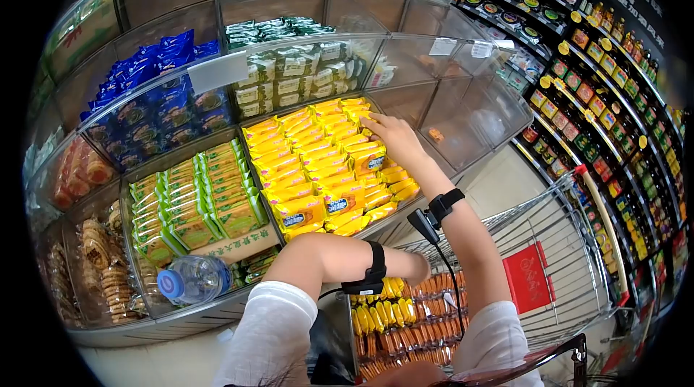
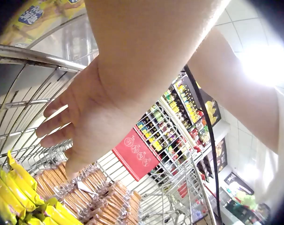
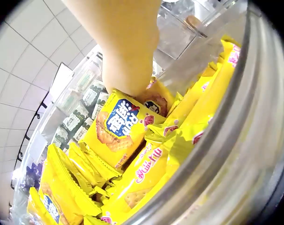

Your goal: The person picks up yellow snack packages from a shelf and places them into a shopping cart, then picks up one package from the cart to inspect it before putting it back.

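In the head view my right hand reaches over the back right corner of a bin of yellow biscuit packets, its fingers at the packets there. From the right wrist, the hand comes down behind a tilted yellow packet, which hides the fingers; I cannot tell whether they pinch one. My left hand hangs with fingers spread and nothing in them. Below it in the shopping cart are brown wrapped biscuits and yellow packets.
Left of the yellow packets lie green-wrapped packets, with a clear water bottle in front. Clear partitions divide off blue packets behind. The wire cart carries a red sign. Stocked shelves stand at right.
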Available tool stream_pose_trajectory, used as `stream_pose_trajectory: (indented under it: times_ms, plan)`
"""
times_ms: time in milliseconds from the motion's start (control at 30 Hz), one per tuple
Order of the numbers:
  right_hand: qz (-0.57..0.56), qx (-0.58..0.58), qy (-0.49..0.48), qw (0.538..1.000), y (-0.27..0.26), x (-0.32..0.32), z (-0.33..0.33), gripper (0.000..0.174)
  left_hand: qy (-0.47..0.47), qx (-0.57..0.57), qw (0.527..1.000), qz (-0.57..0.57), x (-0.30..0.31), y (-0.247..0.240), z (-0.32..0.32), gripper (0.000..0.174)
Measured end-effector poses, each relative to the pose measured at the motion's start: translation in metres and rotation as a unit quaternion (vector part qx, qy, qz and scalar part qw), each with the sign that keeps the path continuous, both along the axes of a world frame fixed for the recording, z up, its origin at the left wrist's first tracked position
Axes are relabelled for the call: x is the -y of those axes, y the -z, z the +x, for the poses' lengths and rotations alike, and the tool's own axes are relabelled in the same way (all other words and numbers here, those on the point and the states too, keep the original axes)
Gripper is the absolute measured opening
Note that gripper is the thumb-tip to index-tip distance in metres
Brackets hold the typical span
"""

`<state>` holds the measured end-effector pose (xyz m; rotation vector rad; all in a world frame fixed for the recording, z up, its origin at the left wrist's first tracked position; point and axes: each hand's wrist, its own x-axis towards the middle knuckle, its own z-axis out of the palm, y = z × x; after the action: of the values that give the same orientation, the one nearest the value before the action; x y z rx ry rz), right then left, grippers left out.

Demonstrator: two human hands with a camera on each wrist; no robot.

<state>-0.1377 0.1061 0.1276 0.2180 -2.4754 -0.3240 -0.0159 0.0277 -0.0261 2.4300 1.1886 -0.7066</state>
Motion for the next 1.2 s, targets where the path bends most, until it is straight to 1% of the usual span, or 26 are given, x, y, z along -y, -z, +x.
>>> stream_pose_trajectory:
  times_ms: [67,200,267,300,367,500,600,667,700,733,767,800,833,867,900,933,1000,1033,1067,1100,1167,1200]
  plan:
    - [-0.115,0.020,0.002,0.993,0.003,0.000,-0.003,0.037,-0.004,0.001,1.000,-0.002,0.001,-0.001,0.000,0.037]
    - [-0.113,0.045,0.014,0.992,-0.002,-0.005,-0.014,0.034,0.003,-0.001,1.000,0.025,0.002,0.001,0.002,0.037]
    - [-0.051,0.044,-0.005,0.998,-0.007,-0.004,-0.018,0.031,0.003,-0.002,0.999,0.038,0.003,0.004,0.004,0.039]
    - [-0.053,0.044,-0.004,0.998,-0.008,-0.006,-0.021,0.031,0.006,-0.013,0.999,0.037,0.004,0.003,0.005,0.036]
    - [-0.002,0.095,0.004,0.995,-0.011,-0.009,-0.026,0.030,0.009,-0.025,0.999,0.035,0.005,0.003,0.005,0.034]
    - [0.006,0.131,0.024,0.991,-0.017,-0.005,-0.028,0.029,0.014,-0.014,0.999,0.041,0.002,0.009,0.004,0.034]
    - [-0.025,0.148,0.026,0.988,-0.013,-0.008,-0.023,0.032,0.015,-0.018,0.999,0.040,0.003,0.007,0.006,0.034]
    - [-0.108,0.147,-0.013,0.983,-0.008,-0.012,-0.016,0.034,0.024,-0.021,0.999,0.034,0.007,0.003,0.003,0.035]
    - [-0.109,0.148,-0.007,0.983,-0.011,-0.008,-0.008,0.034,0.020,-0.012,0.998,0.051,0.009,0.004,0.001,0.032]
    - [-0.292,0.144,-0.010,0.946,-0.014,-0.004,0.003,0.035,0.016,-0.002,0.998,0.068,0.009,0.004,0.000,0.033]
    - [-0.464,0.132,-0.011,0.876,-0.017,0.000,0.015,0.035,0.015,-0.005,0.998,0.053,0.007,0.002,0.000,0.033]
    - [-0.463,0.132,-0.004,0.877,-0.021,0.003,0.027,0.035,0.022,-0.002,0.998,0.055,0.006,0.000,0.001,0.033]
    - [-0.370,0.088,-0.002,0.925,-0.024,0.002,0.042,0.036,0.015,-0.011,0.999,0.049,0.009,-0.006,0.002,0.033]
    - [-0.273,0.044,0.000,0.961,-0.025,0.001,0.057,0.037,0.009,-0.022,0.999,0.041,0.011,-0.012,0.002,0.033]
    - [-0.277,0.052,0.020,0.959,-0.023,-0.003,0.072,0.036,0.014,-0.039,0.999,0.022,0.012,-0.019,0.003,0.029]
    - [-0.278,0.052,0.029,0.959,-0.020,-0.004,0.089,0.036,0.022,-0.037,0.999,0.021,0.012,-0.020,0.001,0.029]
    - [-0.274,0.044,0.017,0.961,-0.013,-0.003,0.122,0.037,0.004,-0.020,1.000,0.006,0.012,-0.020,-0.001,0.029]
    - [-0.309,0.034,0.017,0.950,-0.005,-0.002,0.133,0.035,0.006,-0.043,0.999,0.005,0.011,-0.021,0.001,0.030]
    - [-0.309,0.032,0.022,0.950,0.001,0.001,0.144,0.035,0.011,-0.044,0.999,0.006,0.008,-0.015,0.003,0.030]
    - [-0.316,0.049,0.009,0.947,0.004,0.008,0.151,0.035,0.011,-0.056,0.998,-0.009,0.002,-0.003,0.002,0.030]
    - [-0.323,0.064,-0.005,0.944,0.010,0.022,0.154,0.036,-0.006,-0.075,0.995,-0.059,-0.003,0.000,0.003,0.033]
    - [-0.335,0.066,-0.011,0.940,0.014,0.030,0.150,0.038,-0.006,-0.077,0.995,-0.059,-0.001,-0.001,0.002,0.033]
